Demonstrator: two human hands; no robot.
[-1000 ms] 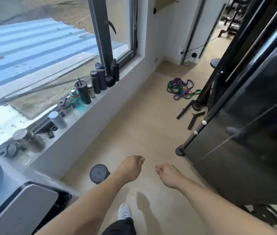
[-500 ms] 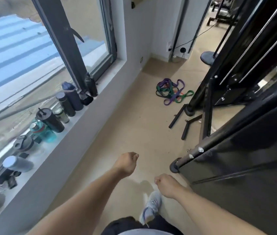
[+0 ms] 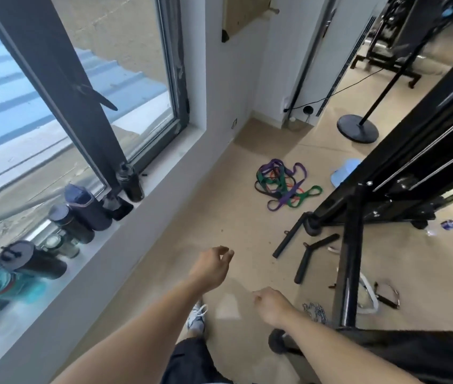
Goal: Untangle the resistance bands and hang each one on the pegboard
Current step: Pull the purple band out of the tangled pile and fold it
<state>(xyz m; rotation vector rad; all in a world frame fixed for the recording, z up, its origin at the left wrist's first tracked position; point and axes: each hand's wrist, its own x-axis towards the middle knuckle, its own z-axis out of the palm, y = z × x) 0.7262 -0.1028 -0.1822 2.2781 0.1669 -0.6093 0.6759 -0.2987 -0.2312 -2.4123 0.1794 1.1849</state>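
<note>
Two bare hands reach out over the tan floor (image 3: pixel 164 225), each holding nothing: the left hand (image 3: pixel 211 268) has its fingers loosely curled and a little spread, and the right hand (image 3: pixel 271 304) has its fingers curled slackly inward. Well ahead of both, the resistance bands (image 3: pixel 285 184) lie in one tangled heap of purple, green, black and red on the floor, near the foot of the black gym machine (image 3: pixel 402 195). Bottles (image 3: pixel 81 214) stand in a row on the windowsill (image 3: pixel 161 173) to the left, and a tan board (image 3: pixel 244 12) hangs on the far wall above the heap.
</note>
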